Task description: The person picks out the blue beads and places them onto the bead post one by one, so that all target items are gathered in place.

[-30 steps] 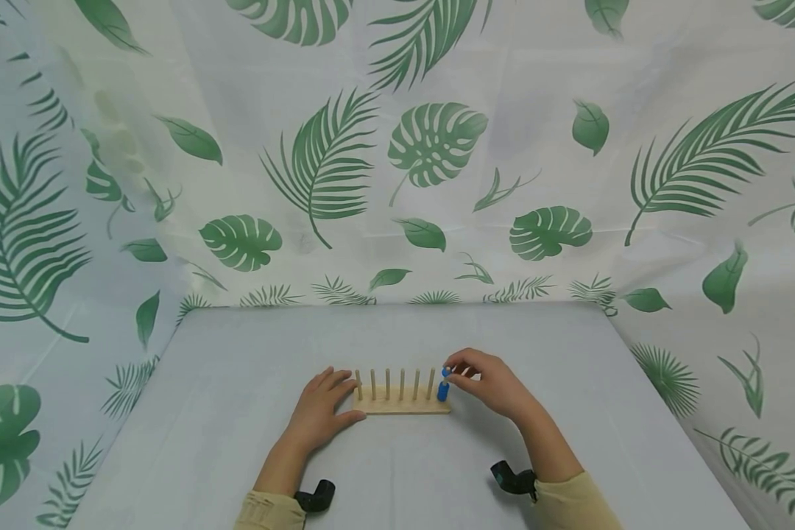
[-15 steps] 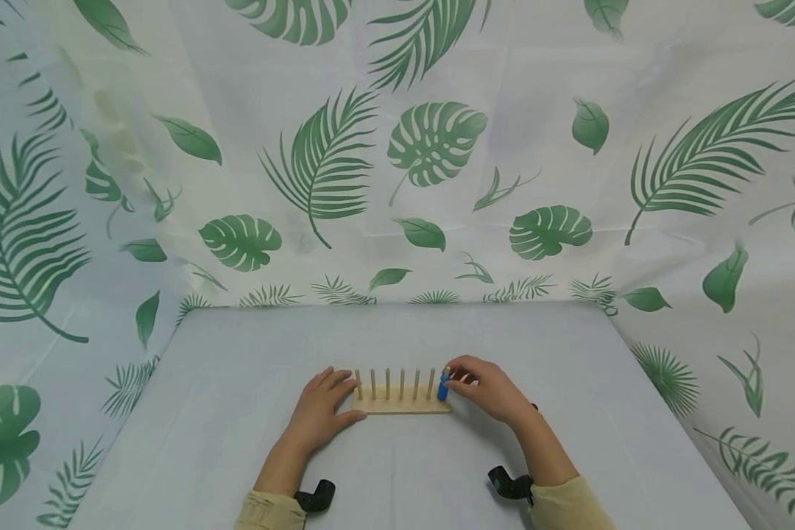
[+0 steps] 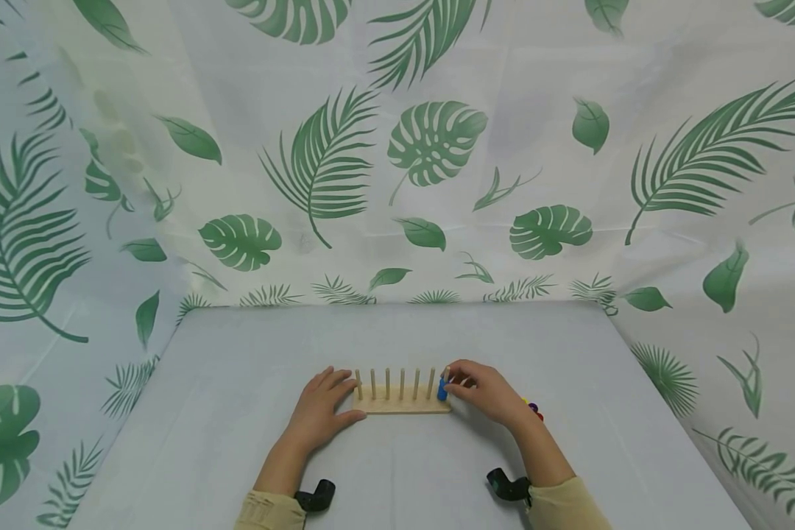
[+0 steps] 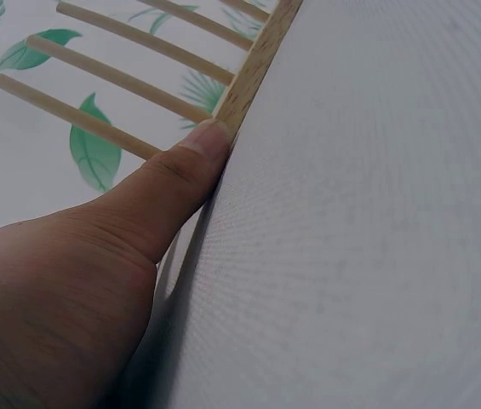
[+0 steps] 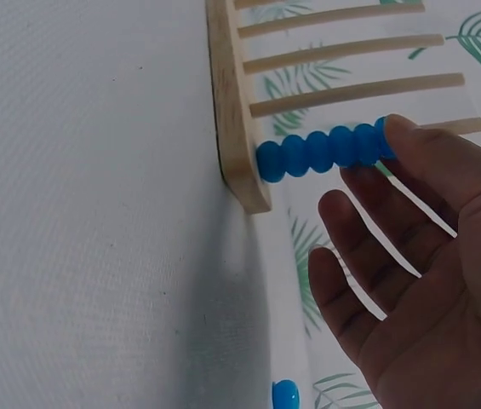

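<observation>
A wooden peg board with a row of upright pegs stands on the table. My left hand holds its left end, the thumb on the near edge and the other fingers toward the far side. On the rightmost peg sits a stack of blue beads, the lowest against the base. My right hand pinches the top blue bead between thumb and index finger, while its other fingers are loosely bent. The peg tip sticks out past the stack. The other pegs carry no beads.
Several beads in yellow, dark and red show partly behind the right forearm. A loose blue bead lies at the bottom of the right wrist view. Black wrist cameras hang inside each forearm. Leaf-patterned cloth walls the table's back and sides.
My right hand has lowered along the rightmost peg, and the blue bead near its tip has moved down onto the stack. The left hand and board stay put. Coloured beads now show beside the forearm.
</observation>
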`<move>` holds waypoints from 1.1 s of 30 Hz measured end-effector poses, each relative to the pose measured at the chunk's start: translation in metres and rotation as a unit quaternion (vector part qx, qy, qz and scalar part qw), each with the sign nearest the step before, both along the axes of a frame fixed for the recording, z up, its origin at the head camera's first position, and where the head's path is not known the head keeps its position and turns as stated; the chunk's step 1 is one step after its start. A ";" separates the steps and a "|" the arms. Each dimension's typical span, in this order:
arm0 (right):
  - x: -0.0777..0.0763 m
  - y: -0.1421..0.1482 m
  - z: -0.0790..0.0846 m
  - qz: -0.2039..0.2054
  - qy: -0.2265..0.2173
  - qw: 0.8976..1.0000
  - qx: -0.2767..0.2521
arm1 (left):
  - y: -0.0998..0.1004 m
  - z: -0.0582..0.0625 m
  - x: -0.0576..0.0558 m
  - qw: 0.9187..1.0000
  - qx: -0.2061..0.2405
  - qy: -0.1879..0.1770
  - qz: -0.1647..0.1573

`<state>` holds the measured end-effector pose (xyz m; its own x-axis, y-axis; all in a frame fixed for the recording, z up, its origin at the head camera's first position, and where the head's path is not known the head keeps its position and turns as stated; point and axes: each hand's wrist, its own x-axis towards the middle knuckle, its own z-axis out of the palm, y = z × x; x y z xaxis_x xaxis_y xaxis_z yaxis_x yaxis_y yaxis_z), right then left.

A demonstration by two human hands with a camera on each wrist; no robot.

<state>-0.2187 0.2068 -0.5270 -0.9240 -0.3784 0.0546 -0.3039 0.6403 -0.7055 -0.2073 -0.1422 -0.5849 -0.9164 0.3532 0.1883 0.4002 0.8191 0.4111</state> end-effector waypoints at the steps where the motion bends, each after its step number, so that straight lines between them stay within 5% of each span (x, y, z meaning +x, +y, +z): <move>1: 0.000 0.000 0.000 0.002 0.000 1.000 0.000 | 0.000 0.000 0.000 1.000 0.000 -0.001 0.000; 9: 0.001 0.005 0.007 -0.006 0.001 1.000 0.002 | 0.001 0.004 0.002 1.000 0.000 -0.004 -0.001; 20: 0.002 0.039 0.010 -0.077 -0.005 0.997 0.014 | 0.001 0.002 0.000 1.000 -0.003 -0.003 0.002; 33: -0.001 0.083 -0.003 -0.129 -0.074 0.987 0.065 | 0.002 0.003 0.001 1.000 -0.004 -0.009 0.004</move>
<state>-0.2198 0.2898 -0.5301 -0.9847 -0.1253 -0.1214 -0.0195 0.7705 -0.6371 -0.2068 -0.1406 -0.5817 -0.9224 0.3474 0.1686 0.3861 0.8253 0.4121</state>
